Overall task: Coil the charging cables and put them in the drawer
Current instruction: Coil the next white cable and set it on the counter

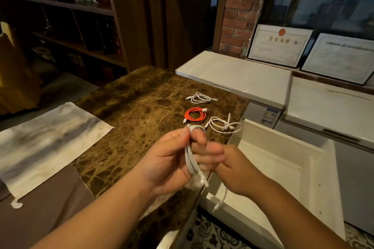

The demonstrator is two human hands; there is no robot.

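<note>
My left hand (172, 159) grips a white charging cable (191, 159) wound into a long coil, thumb and fingers curled round it. My right hand (232, 170) is beside it, fingers curled at the coil's lower end, and the cable's loose tail (221, 198) hangs down below. On the brown marble counter (141, 103) lie an orange coiled cable (195, 115), a white coiled cable (200, 98) further back and a loosely looped white cable (224, 125) near the right edge. The open white drawer (273, 159) stands to the right of the counter, its inside bare.
A grey-white cloth (46, 143) lies on the counter's left part. White chest freezers (232, 75) stand behind the drawer, with framed certificates (279, 44) leaning on the wall. Dark bookshelves (70, 16) fill the left background. A patterned rug (212, 234) covers the floor below.
</note>
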